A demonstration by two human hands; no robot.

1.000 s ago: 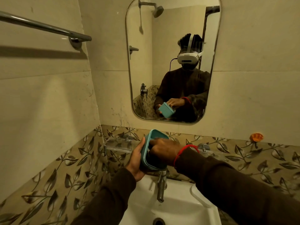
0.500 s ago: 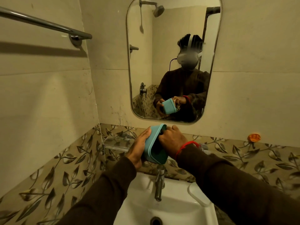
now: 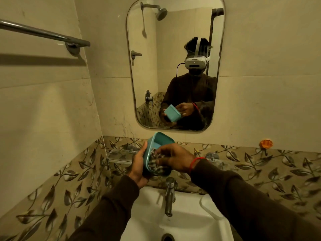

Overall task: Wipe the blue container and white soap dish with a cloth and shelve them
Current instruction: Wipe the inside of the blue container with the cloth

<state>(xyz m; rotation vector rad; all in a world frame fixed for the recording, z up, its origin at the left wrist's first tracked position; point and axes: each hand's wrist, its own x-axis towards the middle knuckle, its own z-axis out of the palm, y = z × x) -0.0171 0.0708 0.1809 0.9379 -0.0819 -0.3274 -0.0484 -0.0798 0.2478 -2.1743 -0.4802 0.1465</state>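
The blue container (image 3: 157,148) has tipped open-side up; left hand (image 3: 139,166) cups its smooth wall, right hand (image 3: 175,160) presses crumpled cloth (image 3: 157,162) inside, six o'clock of the mirror (image 3: 175,40).

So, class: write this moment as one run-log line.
left hand: holds blue container | right hand: wiping inside with cloth | above sink

Dim, warm yellowish light fills the room, and the towel rail (image 3: 45,34) throws a hard dark shadow on the wall below it, so the source sits high. Wide-angle bending curves the wall lines toward the edges. The fingers (image 3: 157,158) smear in motion blur; the mirror (image 3: 175,63) stays sharp.
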